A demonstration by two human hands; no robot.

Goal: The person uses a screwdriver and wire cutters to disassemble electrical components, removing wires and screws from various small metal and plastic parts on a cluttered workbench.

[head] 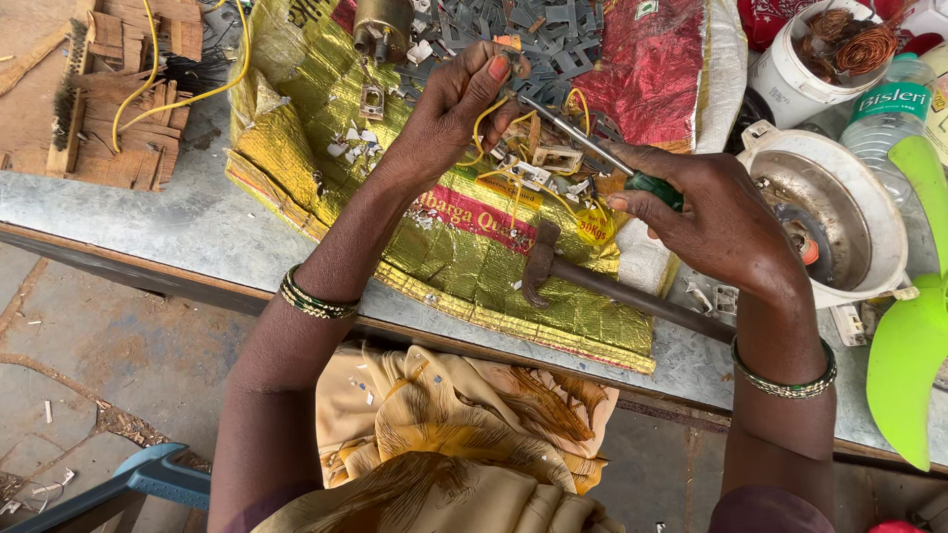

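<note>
From the head camera we look down on a grey metal workbench (pixel 178 212) covered in part by a gold and red woven sack (pixel 434 247). Our left hand (pixel 454 104) reaches forward over the sack, its fingers clenched on a small electrical part with yellow wires (pixel 494 123) that loop down toward the sack. Our right hand (pixel 716 222) is wrapped tight around the green handle of a screwdriver (pixel 592 148); its metal shaft runs up and left, and its tip meets the part pinched in the left hand. Under the two hands lie small white and tan coil frames (pixel 553 158) and more yellow wire. A hammer (pixel 592 281) lies on the sack just below the hands, head to the left, handle running right beneath the right wrist. Farther up the sack is a heap of grey metal stampings (pixel 553 35). To the right stand a white round motor housing (pixel 839 212), a white tub of copper wire (pixel 839 44), a clear plastic bottle (pixel 889 109) and a green fan blade (pixel 913 336). At the far left lies a pile of wooden scraps (pixel 118 89). Both wrists wear green and gold bangles (pixel 316 296).
</note>
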